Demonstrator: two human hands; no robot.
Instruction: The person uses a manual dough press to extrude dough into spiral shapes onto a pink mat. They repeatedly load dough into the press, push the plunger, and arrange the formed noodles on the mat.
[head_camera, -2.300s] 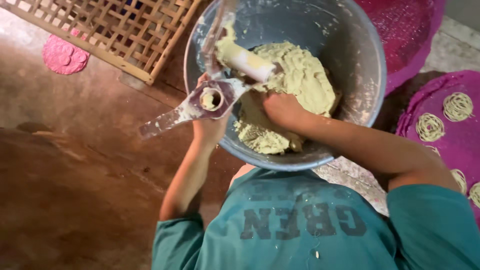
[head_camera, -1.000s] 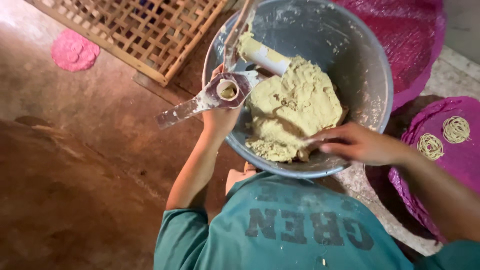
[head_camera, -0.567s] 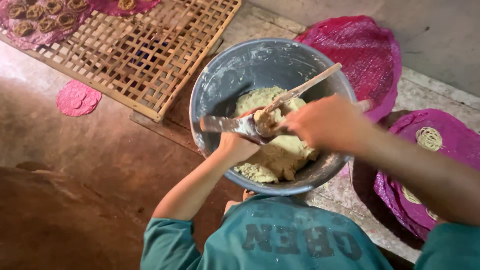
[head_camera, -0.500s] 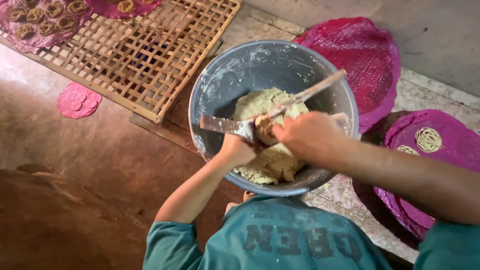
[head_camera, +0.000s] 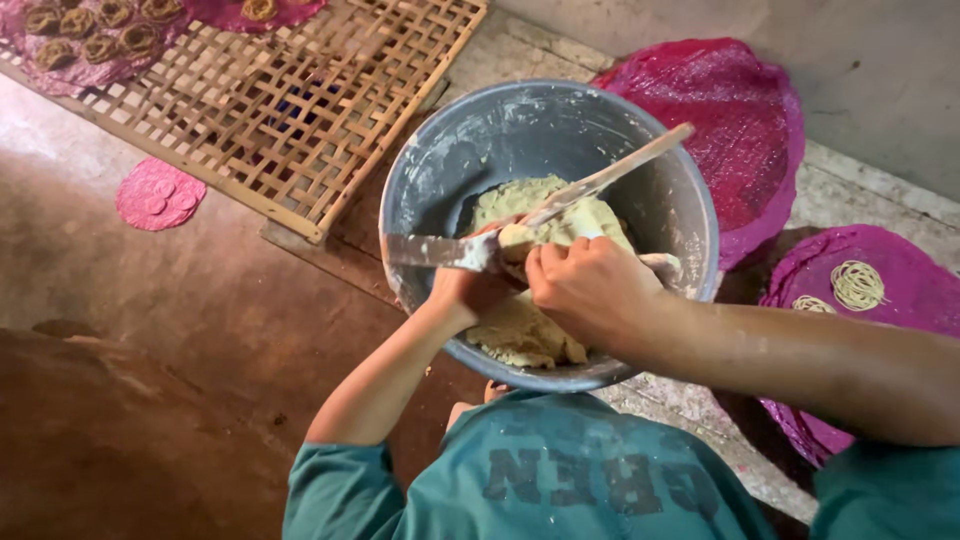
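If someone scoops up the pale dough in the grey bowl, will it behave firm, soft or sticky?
The dough probably feels soft and heavy: it sits as one slumped mass in the bowl. It is likely sticky, since smears coat the bowl wall and the press under both hands. It would likely tear rather than lift cleanly.

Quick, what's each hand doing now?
Left hand: closed on the press.
Right hand: closed, pushing dough into it.

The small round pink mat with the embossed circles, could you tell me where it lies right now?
In the head view, the small pink mat lies on the brown floor at far left, just below the bamboo lattice tray and well left of the grey bowl.
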